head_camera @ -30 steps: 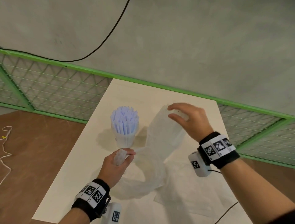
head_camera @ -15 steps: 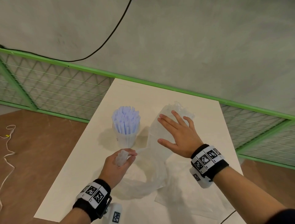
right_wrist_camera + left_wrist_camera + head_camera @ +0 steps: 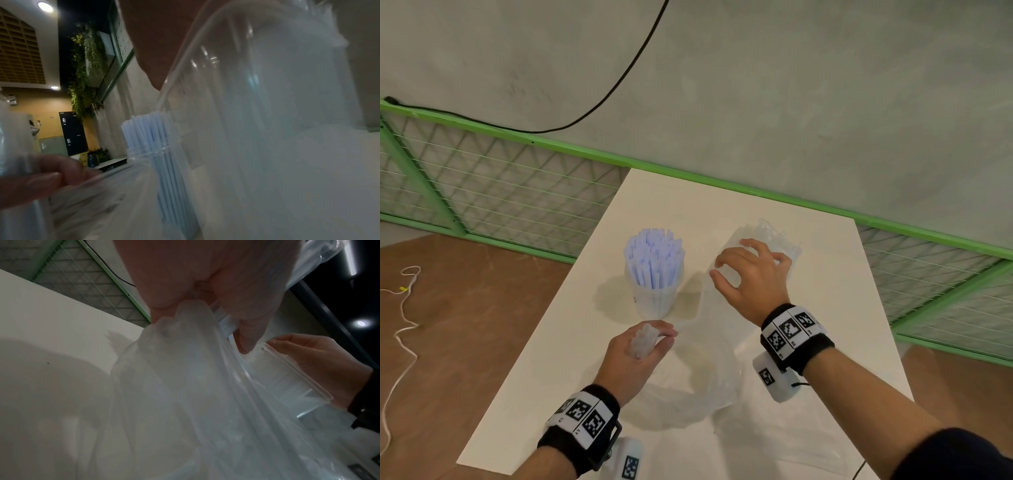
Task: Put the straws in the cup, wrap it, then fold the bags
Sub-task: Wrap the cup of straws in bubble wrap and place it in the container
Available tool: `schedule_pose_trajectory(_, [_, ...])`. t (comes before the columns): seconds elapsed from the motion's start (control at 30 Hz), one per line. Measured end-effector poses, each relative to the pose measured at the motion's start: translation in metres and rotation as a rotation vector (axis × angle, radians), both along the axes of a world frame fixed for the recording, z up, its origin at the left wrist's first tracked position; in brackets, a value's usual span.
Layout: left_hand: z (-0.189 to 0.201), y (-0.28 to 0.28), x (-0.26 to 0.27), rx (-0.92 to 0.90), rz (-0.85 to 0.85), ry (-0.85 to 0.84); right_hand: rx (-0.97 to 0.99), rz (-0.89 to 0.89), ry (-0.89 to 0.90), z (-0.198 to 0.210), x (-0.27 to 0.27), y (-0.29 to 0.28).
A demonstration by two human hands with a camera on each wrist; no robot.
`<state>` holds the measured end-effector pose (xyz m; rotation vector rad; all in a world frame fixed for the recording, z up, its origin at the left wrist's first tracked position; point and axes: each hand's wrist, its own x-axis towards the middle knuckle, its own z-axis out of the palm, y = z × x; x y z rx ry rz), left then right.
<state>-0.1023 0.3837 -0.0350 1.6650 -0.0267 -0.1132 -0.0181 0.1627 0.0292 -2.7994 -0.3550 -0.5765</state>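
Note:
A clear cup (image 3: 654,301) packed with pale blue straws (image 3: 654,253) stands upright mid-table. A long clear plastic bag (image 3: 770,236) curves from the far right of the table round to the near middle. My left hand (image 3: 661,337) pinches the bag's bunched near end just in front of the cup; the left wrist view shows the plastic (image 3: 185,386) hanging from that pinch. My right hand (image 3: 722,270) is on the bag's far part, right of the cup, fingers and thumb curled into the plastic. Through the plastic, the right wrist view shows the straws (image 3: 148,129).
The white table (image 3: 722,205) ends at a green mesh railing (image 3: 756,192) at the back. A second flat clear bag (image 3: 791,442) lies at the near right. The left table edge drops to a brown floor with a white cord (image 3: 400,329).
My right hand lowered the far end of the bag, pressed it flat on the table, and now curls its fingers into it. My left hand kept its pinch in place.

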Motion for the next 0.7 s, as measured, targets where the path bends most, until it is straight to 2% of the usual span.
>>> schedule_pose_trajectory(0.17, [0.0,0.0,0.0,0.007,-0.002,0.007,0.153,0.003,-0.014,-0.001,-0.001,0.0])
schedule_pose_trajectory(0.3, [0.0,0.001,0.0,0.021,-0.003,0.01,0.264,0.099,0.01,0.006,-0.005,-0.011])
schedule_pose_trajectory(0.37, [0.001,0.001,-0.001,0.031,0.002,0.015,0.164,0.14,0.092,0.006,-0.008,-0.019])
schedule_pose_trajectory(0.47, [0.001,0.001,-0.001,0.038,-0.006,0.009,-0.178,0.159,0.161,0.005,-0.013,-0.03])
schedule_pose_trajectory(0.53, [0.001,0.0,-0.001,0.054,-0.014,0.004,-0.253,0.155,0.217,0.012,-0.015,-0.03])
schedule_pose_trajectory(0.63, [0.003,0.001,-0.001,0.066,-0.038,0.032,-0.105,0.194,0.183,0.031,-0.023,-0.019])
schedule_pose_trajectory(0.7, [0.005,0.0,-0.002,0.074,-0.052,0.063,0.011,0.338,0.091,0.043,-0.034,-0.002])
